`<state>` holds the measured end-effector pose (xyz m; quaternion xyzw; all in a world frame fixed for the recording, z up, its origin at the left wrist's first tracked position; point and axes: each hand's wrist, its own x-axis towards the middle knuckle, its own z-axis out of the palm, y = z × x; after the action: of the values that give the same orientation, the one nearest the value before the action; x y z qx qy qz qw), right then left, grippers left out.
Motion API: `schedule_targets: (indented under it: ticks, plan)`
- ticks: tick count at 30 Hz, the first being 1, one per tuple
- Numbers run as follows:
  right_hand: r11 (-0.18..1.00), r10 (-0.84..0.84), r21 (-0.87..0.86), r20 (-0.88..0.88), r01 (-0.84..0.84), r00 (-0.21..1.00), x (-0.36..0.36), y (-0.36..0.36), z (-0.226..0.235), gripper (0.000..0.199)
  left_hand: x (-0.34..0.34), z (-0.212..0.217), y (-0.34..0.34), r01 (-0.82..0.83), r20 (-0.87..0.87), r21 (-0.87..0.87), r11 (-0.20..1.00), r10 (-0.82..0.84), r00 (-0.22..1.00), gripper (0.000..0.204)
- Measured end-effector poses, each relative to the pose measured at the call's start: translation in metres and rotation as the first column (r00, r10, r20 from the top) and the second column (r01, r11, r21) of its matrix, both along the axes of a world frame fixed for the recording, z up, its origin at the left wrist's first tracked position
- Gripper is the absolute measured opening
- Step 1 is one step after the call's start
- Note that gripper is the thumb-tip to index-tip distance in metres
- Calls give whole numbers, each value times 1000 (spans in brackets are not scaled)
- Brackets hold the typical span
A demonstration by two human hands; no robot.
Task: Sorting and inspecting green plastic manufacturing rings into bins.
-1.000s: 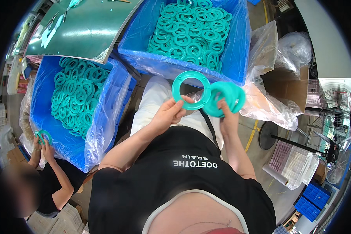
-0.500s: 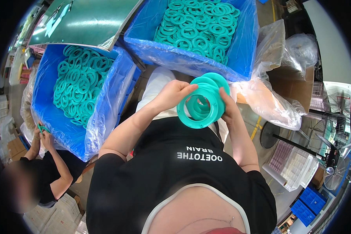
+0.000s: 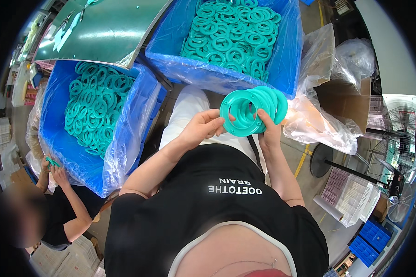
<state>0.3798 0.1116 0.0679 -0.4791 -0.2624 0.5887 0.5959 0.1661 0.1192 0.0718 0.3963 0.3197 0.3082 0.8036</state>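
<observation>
Your stack of rings is a plain teal green, matching the loose rings in the far bin, which is bright blue, as is the left bin. Your worktop is glossy dark green, streaked with white glare. You wear a black shirt with white lettering and a pale collar, over white trousers. On your right, the cardboard box is brown, the stacked crates blue, and a yellow stripe marks the grey floor.
</observation>
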Motion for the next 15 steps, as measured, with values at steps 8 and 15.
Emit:
schedule_targets:
  ticks: [8,15]
  plan:
    - [988,-56,156,358,-1,932,-10,-16,12,49,14,-20,-9,-169,-188,40,985,174,967,22]
    - [985,-102,167,344,46,934,-3,-18,14,46,12,1,-5,-41,-223,131,991,70,972,20]
